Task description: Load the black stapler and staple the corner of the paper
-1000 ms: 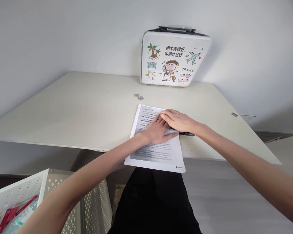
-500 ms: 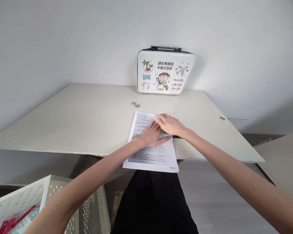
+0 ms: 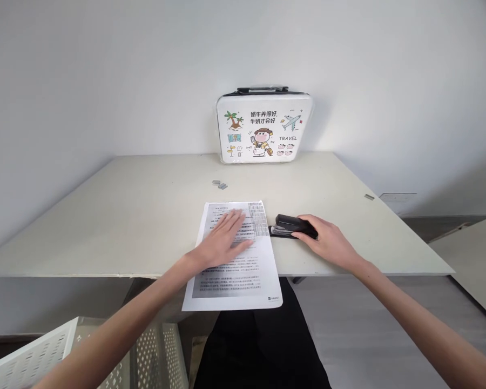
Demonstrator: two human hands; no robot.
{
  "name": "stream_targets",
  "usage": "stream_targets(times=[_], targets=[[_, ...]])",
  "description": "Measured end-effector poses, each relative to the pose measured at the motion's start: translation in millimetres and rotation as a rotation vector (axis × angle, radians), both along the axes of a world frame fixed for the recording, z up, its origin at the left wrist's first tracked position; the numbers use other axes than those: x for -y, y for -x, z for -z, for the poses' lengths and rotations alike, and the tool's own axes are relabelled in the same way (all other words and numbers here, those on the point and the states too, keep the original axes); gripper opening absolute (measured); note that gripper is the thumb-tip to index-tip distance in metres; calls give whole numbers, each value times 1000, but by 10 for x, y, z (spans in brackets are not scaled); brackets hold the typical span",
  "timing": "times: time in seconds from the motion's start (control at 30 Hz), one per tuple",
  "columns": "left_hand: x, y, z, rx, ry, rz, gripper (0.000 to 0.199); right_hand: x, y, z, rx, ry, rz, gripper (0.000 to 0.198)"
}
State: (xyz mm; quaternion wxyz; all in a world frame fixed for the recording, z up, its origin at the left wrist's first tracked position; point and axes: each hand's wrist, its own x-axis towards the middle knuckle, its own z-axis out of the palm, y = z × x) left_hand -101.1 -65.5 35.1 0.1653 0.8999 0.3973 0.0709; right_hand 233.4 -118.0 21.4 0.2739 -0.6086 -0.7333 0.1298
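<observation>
A printed sheet of paper (image 3: 235, 281) lies on the table, its lower end hanging past the front edge. Whether it is one sheet or a stack, I cannot tell. My left hand (image 3: 221, 243) rests flat on its upper half with the fingers stretched out. Just right of the paper, a black stapler (image 3: 294, 224) stands on the table with its front end at the sheet's right edge. My right hand (image 3: 328, 240) grips the stapler's rear end from the right, thumb on the near side.
Small grey staple strips (image 3: 220, 185) lie beyond the paper, another strip (image 3: 369, 197) near the table's right edge. A white case with cartoon prints (image 3: 263, 129) leans upright against the wall. Below left of the table (image 3: 125, 216) stands a white perforated basket (image 3: 36, 351).
My right hand has come off my left hand and the paper and now holds the stapler to the right. My left hand and the paper sit lower and further left in view.
</observation>
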Motion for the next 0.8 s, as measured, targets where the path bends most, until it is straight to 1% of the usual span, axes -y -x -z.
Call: stream_targets(times=[0.13,0.23,0.3,0.37,0.47,0.6,0.7,0.8], targets=[[205,574,-44,-24,-76,-67,73,95,-164,57,-57,-9,106,36],[404,927,-55,-38,-141,-58,69,161,-233,101,-116,-26,161,35],[515,1047,-64,-58,-172,-35,69,191,-257,121,-166,-30,188,35],[586,1071,-71,-82,-199,-15,71,208,-268,129,-222,-30,202,36],[609,973,-67,-115,-218,1,76,215,-275,133,-314,-37,252,40],[506,698,-19,-132,-197,17,81,205,-293,152,-475,-79,394,49],[339,397,35,-114,-175,53,83,193,-315,176,-578,-133,485,53],[111,-7,75,-92,-143,80,86,201,-324,167,-644,-230,588,56]])
